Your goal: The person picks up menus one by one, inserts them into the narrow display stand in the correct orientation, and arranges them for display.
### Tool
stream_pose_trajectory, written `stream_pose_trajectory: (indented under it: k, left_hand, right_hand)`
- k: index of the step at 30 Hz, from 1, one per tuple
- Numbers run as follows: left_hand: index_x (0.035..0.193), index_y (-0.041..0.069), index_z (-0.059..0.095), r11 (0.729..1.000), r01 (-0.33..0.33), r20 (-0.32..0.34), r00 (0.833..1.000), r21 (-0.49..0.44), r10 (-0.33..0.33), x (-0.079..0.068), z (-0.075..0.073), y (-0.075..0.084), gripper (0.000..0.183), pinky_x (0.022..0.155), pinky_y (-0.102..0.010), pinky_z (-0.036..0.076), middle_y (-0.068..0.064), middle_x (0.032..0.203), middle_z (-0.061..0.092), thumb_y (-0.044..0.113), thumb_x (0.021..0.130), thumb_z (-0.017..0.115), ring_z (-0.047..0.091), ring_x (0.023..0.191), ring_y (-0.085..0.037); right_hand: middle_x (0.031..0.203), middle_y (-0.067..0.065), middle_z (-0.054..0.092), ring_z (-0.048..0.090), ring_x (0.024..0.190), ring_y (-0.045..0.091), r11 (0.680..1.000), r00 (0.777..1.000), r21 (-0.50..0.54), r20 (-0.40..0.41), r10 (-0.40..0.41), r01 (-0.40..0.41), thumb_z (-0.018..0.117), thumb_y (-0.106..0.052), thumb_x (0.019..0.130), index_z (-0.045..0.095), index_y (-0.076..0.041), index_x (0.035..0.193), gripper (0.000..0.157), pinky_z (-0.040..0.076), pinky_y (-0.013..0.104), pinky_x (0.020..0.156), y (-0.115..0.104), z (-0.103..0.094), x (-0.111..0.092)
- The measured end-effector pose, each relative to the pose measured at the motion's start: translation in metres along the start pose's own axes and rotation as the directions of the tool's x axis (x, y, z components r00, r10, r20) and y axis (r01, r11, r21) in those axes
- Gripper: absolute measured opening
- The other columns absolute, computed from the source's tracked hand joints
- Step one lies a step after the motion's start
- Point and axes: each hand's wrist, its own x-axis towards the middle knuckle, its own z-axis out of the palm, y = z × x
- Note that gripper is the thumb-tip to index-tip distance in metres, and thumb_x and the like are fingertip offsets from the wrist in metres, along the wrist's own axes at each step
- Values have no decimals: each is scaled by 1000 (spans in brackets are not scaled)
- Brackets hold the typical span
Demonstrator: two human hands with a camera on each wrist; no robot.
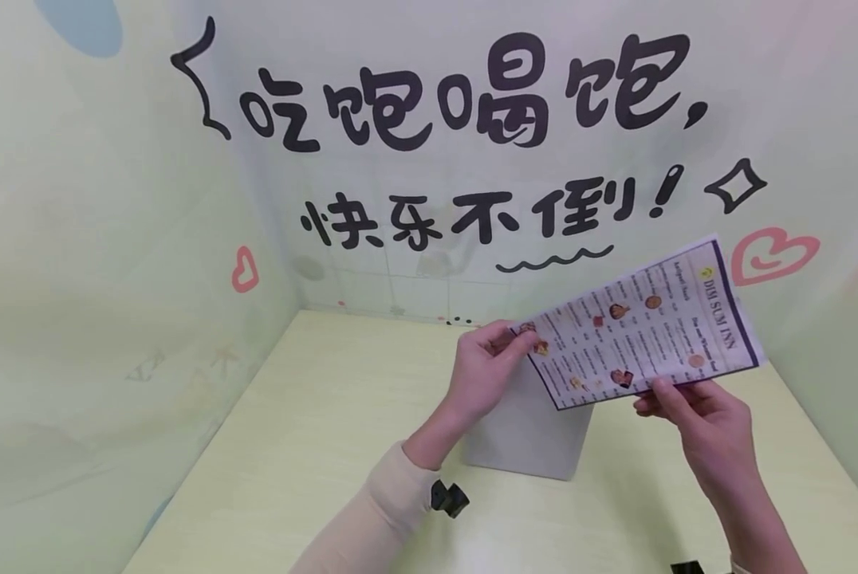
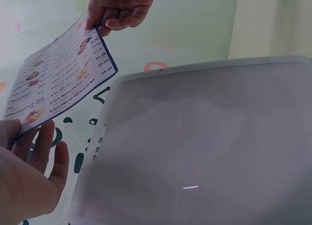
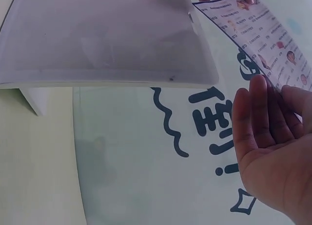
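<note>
A printed paper menu (image 1: 630,327) headed "DIM SUM INN" is held in the air, turned sideways, with its heading towards the right. My left hand (image 1: 482,371) pinches its left end, thumb on the printed face. At the lower edge, nearer the heading, my right hand (image 1: 712,434) pinches the sheet between thumb and fingers. Behind and below the menu stands a plain grey panel (image 1: 525,438), partly covered by the paper in the head view. The left wrist view shows this panel (image 2: 195,142) large, apart from both hands.
The panel rests on a pale wood-look table (image 1: 371,399). In the right wrist view a white support (image 3: 34,100) shows under its edge. A printed backdrop (image 1: 415,175) with large black Chinese characters and pink hearts encloses the table at the back and sides.
</note>
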Motion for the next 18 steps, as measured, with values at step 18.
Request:
stream_pose_trajectory:
  k: [18]
  left_hand:
    - [108, -7, 70, 999, 42, -185, 982, -11, -43, 38, -20, -7, 20, 78, -27, 59, -17, 95, 76, 11, 103, 63, 74, 85, -20]
  right_hand:
    - [104, -8, 75, 72, 86, 8, 992, 999, -123, 22, -28, 30, 65, -8, 101, 68, 5, 122, 25, 56, 19, 85, 4, 36, 53]
